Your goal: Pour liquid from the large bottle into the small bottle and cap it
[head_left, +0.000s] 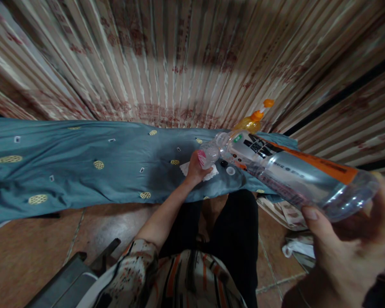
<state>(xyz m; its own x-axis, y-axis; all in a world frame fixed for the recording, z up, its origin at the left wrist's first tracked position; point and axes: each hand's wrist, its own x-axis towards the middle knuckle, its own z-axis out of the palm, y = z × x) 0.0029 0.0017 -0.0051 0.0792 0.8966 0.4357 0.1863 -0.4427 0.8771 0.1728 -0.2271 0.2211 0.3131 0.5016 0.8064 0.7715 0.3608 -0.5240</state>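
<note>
My right hand [356, 252] is wrapped round the base of a large clear plastic bottle [295, 175] with a silver and orange label. The bottle is tilted, its neck pointing left and its base towards me. At its mouth is a small clear container [211, 153] with a pink patch, which my left hand [197, 169] grips over the bed-like surface. Whether liquid passes between the two I cannot tell. Under my left hand lies a white lacy cloth or tissue [213, 174]. Beside it are a round white cap [230, 170] and a small black piece [223, 163].
A yellow bottle with an orange pump top [257, 115] stands behind the large bottle. A teal patterned cloth [67, 162] covers the long surface. Pleated curtains [167, 60] hang behind it. A grey chair or stool [64, 282] is at lower left, and bags [295, 246] lie at right.
</note>
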